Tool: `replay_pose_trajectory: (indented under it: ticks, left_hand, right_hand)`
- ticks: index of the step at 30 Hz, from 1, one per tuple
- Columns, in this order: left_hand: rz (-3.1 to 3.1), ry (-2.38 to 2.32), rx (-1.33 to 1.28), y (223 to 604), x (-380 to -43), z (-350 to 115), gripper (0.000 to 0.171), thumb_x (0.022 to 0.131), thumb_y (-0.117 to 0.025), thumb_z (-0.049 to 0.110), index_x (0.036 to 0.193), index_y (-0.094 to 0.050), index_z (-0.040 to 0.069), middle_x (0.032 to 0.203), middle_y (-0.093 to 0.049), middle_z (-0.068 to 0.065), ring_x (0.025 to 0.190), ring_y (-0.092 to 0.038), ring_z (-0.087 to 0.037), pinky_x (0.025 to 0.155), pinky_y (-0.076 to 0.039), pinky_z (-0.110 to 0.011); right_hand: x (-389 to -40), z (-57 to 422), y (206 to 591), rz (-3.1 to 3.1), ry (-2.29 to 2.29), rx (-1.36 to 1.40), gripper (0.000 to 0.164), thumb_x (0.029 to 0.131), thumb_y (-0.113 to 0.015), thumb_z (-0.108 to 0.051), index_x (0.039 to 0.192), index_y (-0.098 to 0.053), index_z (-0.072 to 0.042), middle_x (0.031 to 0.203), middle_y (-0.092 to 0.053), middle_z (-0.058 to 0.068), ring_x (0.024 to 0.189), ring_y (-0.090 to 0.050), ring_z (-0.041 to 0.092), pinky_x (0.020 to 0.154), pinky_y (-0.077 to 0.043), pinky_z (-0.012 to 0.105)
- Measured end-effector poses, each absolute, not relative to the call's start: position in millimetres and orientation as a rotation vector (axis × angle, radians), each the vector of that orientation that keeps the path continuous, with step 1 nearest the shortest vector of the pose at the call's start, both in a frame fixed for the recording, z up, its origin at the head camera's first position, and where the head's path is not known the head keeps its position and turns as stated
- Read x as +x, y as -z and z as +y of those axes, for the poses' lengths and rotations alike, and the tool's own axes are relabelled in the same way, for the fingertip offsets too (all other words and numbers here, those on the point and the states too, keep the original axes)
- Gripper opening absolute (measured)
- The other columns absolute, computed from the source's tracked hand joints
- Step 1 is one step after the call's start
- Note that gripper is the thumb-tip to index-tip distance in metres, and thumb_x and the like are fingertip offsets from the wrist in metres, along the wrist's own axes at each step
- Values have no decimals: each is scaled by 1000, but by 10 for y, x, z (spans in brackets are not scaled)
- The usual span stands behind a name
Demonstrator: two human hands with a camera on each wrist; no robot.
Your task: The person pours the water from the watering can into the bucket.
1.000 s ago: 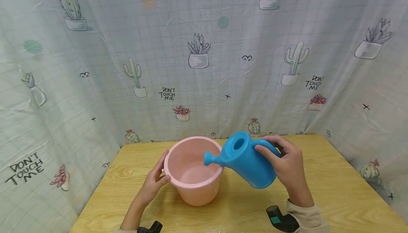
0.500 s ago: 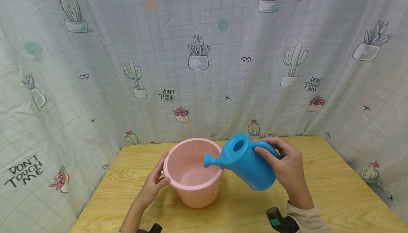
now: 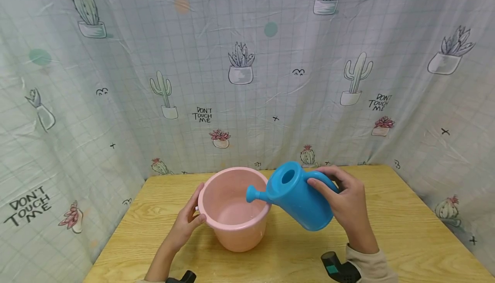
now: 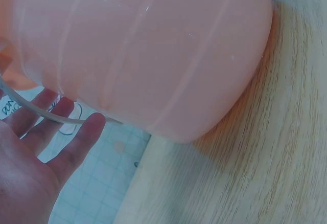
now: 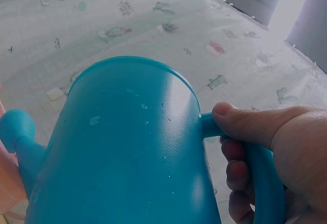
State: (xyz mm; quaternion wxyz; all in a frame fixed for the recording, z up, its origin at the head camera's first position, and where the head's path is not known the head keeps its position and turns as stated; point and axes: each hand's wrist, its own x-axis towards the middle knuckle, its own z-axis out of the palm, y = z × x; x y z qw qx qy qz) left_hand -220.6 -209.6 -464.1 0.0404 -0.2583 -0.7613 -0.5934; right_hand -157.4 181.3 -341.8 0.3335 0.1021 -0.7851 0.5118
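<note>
A pink plastic bucket (image 3: 240,235) stands upright on the wooden table. At its left side my left hand (image 3: 184,227) holds it just under the rim, thumb toward the front and fingers spread along the wall. In the left wrist view the bucket's thin handle (image 4: 56,115) runs across those fingers. My right hand (image 3: 348,199) grips the loop handle of a blue watering can (image 3: 303,203), fingers curled round it and thumb on top. The can tilts left above the table, its spout (image 3: 253,194) over the bucket's mouth. Drops of water cling to the can in the right wrist view.
The wooden table (image 3: 406,223) runs out to both sides of the bucket. A cactus-print curtain (image 3: 247,102) hangs behind it and at both sides. Black wrist devices (image 3: 339,268) sit at both cuffs. A bright lamp (image 5: 290,6) shows overhead.
Both hands, the bucket and the tilted watering can keep nearly the same positions. Only a slight shift of the whole head view shows.
</note>
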Motion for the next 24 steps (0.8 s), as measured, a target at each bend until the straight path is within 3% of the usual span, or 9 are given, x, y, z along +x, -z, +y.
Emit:
replay_pose_trajectory:
  ticks: [24]
  left_hand:
    - [-2329, 1833, -787, 4625, -2195, -2091, 73, 98, -57, 13, 157, -16, 24, 163, -15, -6, 134, -35, 5, 96, -46, -18]
  right_hand:
    - [-1659, 1849, 3402, -2098, -1359, 190, 20, 84, -75, -10, 103, -71, -5, 92, -66, -18, 87, -65, -2, 80, -51, 17]
